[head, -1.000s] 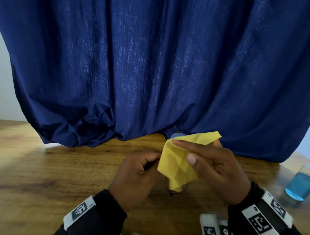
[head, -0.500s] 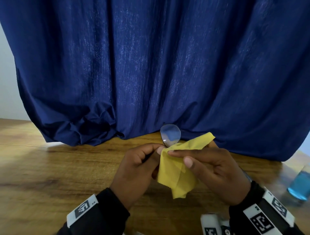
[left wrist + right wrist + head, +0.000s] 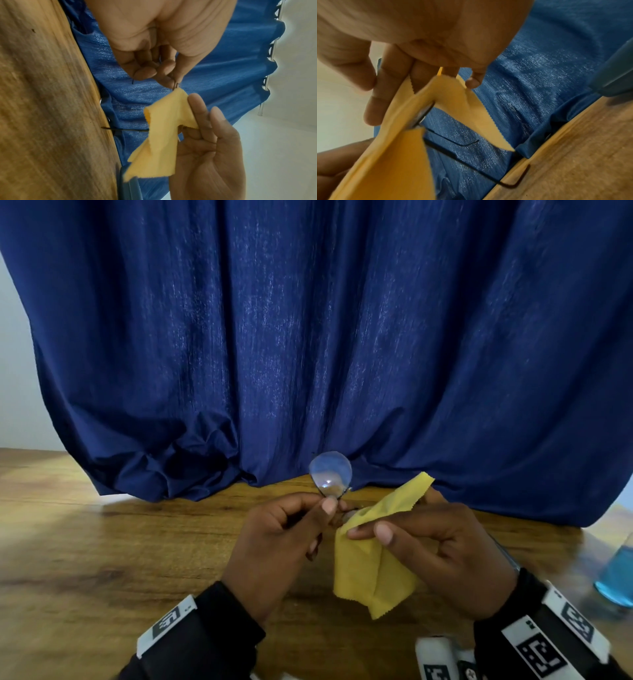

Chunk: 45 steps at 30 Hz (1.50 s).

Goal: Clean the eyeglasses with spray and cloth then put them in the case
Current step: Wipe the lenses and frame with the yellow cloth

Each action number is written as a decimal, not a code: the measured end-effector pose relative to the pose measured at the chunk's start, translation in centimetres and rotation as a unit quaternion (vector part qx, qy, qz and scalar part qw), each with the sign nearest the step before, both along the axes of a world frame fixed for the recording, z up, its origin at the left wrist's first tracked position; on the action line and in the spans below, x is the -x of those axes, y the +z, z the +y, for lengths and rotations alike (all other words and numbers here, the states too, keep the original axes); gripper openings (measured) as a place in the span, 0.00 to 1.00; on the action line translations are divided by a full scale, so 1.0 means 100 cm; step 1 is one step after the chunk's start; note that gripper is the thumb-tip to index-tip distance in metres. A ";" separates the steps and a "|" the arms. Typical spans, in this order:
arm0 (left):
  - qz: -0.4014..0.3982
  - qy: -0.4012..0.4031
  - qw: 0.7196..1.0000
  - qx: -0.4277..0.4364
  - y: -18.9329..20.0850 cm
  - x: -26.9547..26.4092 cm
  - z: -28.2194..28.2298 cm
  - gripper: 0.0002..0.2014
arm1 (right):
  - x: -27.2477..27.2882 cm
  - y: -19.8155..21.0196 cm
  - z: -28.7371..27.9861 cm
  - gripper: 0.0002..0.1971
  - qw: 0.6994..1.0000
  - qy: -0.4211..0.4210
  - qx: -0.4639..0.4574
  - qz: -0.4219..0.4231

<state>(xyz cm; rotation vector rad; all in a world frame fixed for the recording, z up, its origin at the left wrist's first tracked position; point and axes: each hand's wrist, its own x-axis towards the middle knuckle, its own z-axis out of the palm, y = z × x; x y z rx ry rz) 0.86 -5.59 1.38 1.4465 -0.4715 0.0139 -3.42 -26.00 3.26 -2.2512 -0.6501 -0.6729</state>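
Observation:
My left hand [image 3: 325, 508] pinches the thin dark frame of the eyeglasses [image 3: 330, 474] above the wooden table [image 3: 120, 559]. One clear lens stands bare above my thumb. My right hand [image 3: 366, 534] pinches a yellow cloth [image 3: 370, 563] just right of that lens. In the right wrist view the cloth [image 3: 399, 155] folds around the other end of the eyeglasses [image 3: 422, 116], and both temple arms [image 3: 471, 169] hang down toward the table. The left wrist view shows the left hand [image 3: 164, 75] above the cloth [image 3: 164, 135].
A bottle of blue liquid [image 3: 616, 577] stands at the table's right edge. A white object with printed markers [image 3: 435, 659] lies near my right wrist. A dark blue curtain [image 3: 308, 337] hangs onto the table's far side. A blue-grey object [image 3: 616, 75] lies close to the right hand.
The cloth covered the lens a second ago. The left hand has since lifted the glasses, so one lens stands bare, and the right hand has drawn the cloth down and to the right.

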 end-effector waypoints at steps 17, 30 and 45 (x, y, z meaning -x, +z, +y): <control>0.098 0.029 0.989 0.109 0.001 -0.008 0.005 0.10 | -0.001 -0.004 -0.001 0.13 0.999 0.004 0.025 -0.028; 0.118 -0.012 0.986 0.117 0.003 0.002 -0.003 0.16 | 0.000 -0.001 0.001 0.19 0.993 -0.029 0.102 -0.048; 0.083 -0.005 0.991 0.108 0.007 0.004 -0.002 0.13 | 0.000 -0.001 -0.002 0.22 0.988 -0.059 0.133 -0.046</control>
